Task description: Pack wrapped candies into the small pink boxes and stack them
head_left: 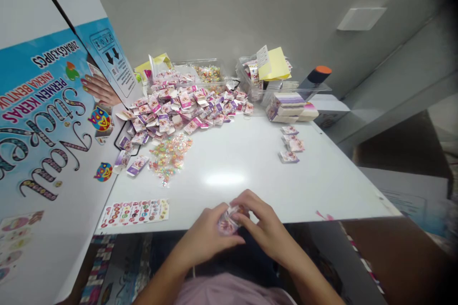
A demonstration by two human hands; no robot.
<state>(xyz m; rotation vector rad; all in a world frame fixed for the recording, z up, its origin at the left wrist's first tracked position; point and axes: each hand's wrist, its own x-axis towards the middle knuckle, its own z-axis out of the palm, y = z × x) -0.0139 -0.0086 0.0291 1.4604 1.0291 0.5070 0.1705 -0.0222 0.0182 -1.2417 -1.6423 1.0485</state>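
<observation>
Over the near edge of the white table point(236, 152), the left hand point(204, 232) clasps what, through the blur, looks like a small printed box point(226, 225), and the right hand point(264, 217) pinches its far end, with a sticker sheet point(136, 212) lying off to the left.

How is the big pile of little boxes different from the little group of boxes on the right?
The big pile has lots of boxes; the little group has only a few. The big pile is heaped up and jumbled; the little group lies low on the table. Both have small printed boxes.
</observation>
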